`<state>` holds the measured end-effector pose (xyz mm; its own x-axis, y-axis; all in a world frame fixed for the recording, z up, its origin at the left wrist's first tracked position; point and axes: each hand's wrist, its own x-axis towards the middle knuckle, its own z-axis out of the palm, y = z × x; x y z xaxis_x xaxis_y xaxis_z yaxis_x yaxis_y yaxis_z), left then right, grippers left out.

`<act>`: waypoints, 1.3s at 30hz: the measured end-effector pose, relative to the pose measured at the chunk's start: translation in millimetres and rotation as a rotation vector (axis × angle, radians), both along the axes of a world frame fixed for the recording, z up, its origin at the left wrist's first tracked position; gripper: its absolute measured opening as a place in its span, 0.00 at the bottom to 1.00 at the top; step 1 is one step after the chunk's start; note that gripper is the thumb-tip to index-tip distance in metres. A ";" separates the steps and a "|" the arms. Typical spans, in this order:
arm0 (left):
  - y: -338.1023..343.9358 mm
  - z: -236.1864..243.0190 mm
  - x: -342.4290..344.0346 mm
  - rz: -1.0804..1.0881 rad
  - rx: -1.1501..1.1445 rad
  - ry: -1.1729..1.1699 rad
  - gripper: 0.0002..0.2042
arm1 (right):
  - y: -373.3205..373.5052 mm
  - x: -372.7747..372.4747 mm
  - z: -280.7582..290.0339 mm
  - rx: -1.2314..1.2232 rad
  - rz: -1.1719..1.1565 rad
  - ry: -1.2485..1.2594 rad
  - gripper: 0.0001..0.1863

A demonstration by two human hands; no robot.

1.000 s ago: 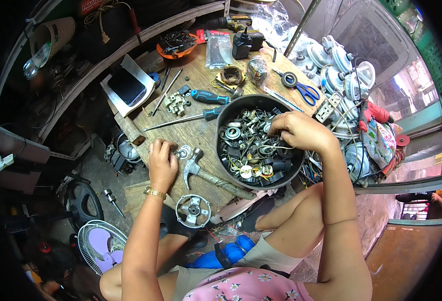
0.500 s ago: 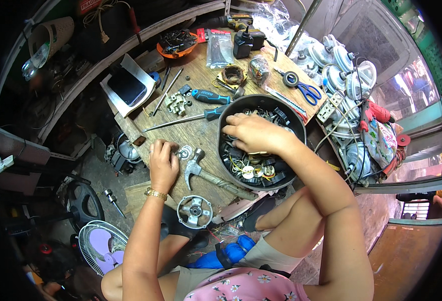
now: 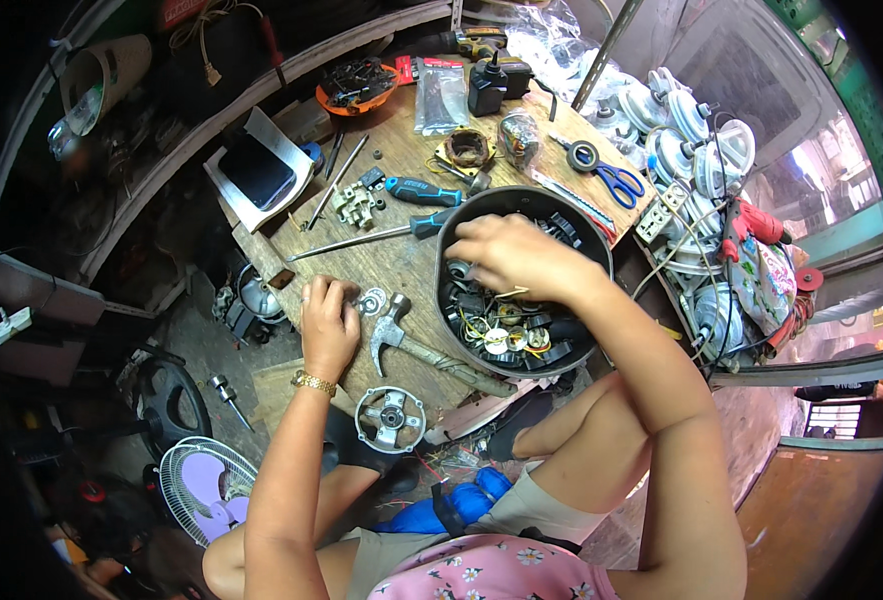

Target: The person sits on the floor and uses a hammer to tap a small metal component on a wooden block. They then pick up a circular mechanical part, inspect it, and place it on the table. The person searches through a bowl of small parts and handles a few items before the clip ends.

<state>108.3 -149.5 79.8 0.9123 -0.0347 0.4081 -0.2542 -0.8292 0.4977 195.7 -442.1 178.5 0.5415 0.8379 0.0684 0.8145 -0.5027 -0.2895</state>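
My right hand reaches into a dark round pot crowded with small electrical parts, black pieces and thin wires among them. Its fingers are slightly blurred, and whether they grip any part is not clear. On the near left edge of the wooden bench rests my left hand, fingers curled, with what may be inside hidden. Beside those fingers lie small metal rings. Just right of them is a claw hammer with a wrapped handle. A round metal motor cover sits at the near edge.
Beyond the pot are blue-handled screwdrivers, a copper-wound motor coil, blue scissors and an orange bowl. A phone lies at the left. Clear plastic-covered parts pile up at the right; a purple-bladed fan stands below.
My right hand has shifted slightly within the pot, its fingers lifting a little and changing pose. My left hand stays at the bench edge. The view has moved very slightly.
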 end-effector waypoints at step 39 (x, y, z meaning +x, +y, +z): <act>0.5 0.1 -1.3 0.022 0.007 0.022 0.09 | -37.7 -40.4 31.3 -0.242 -0.208 -0.027 0.08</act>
<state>107.0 -148.9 79.8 0.9217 -0.0172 0.3876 -0.2246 -0.8383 0.4969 155.3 -479.8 209.7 0.7038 0.7029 -0.1028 0.6927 -0.7111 -0.1206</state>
